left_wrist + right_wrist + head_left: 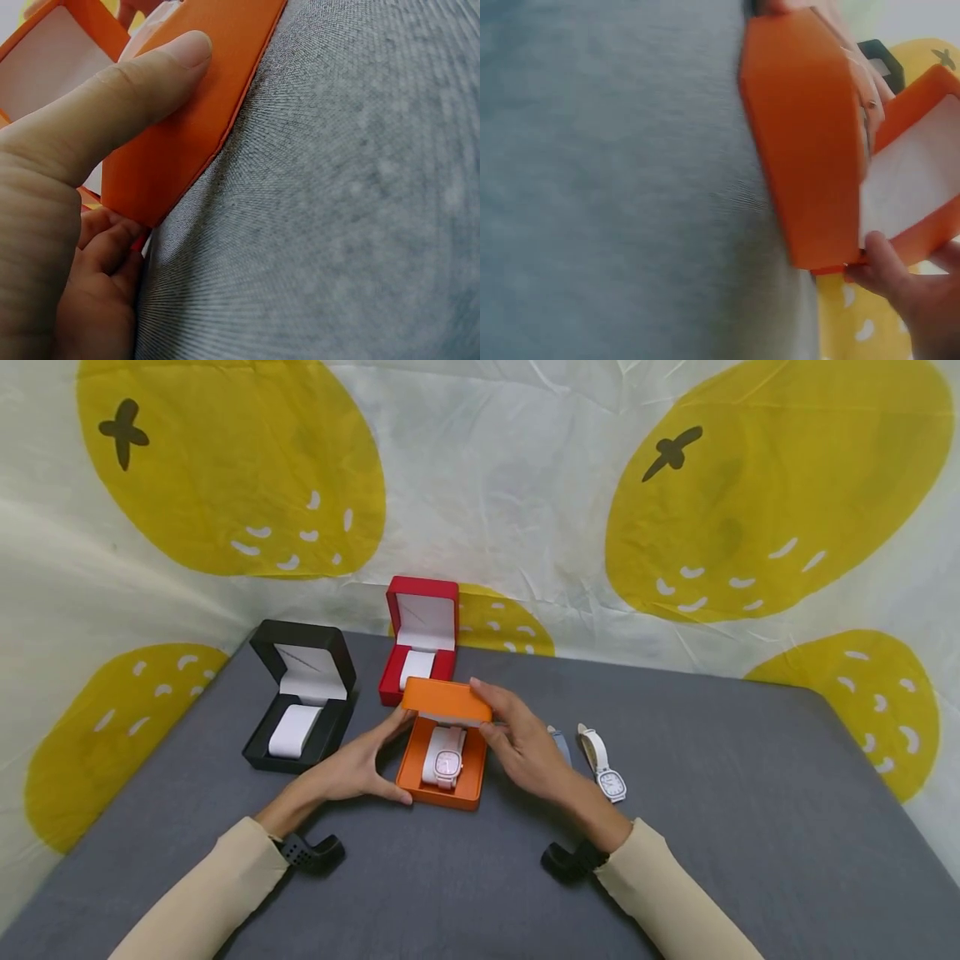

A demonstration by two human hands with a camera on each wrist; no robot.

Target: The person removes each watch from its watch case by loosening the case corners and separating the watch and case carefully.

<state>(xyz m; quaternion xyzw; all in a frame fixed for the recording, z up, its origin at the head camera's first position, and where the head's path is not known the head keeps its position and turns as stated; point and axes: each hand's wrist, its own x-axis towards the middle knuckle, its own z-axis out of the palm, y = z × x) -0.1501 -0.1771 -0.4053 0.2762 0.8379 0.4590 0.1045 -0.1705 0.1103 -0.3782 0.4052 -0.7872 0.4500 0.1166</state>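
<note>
An orange watch box [438,797] stands in the middle of the table, its lid [444,697] tilted partly open. Inside, a pink watch [447,763] is wrapped around a white cushion. My left hand [348,770] grips the box's left side, the thumb near the front corner and the fingers toward the back. In the left wrist view that thumb [142,82] lies along the orange side wall. On the right side, my right hand [525,750] holds the lid's edge between thumb and fingers. The right wrist view shows this hand [922,300] at the lid, beside its white lining.
A black watch box [258,752] stands open at the left with a white cushion. Behind the orange box is an open red one [392,677]. A white watch [602,766] lies right of my right hand, and a blue strap [559,743] is partly hidden behind that hand.
</note>
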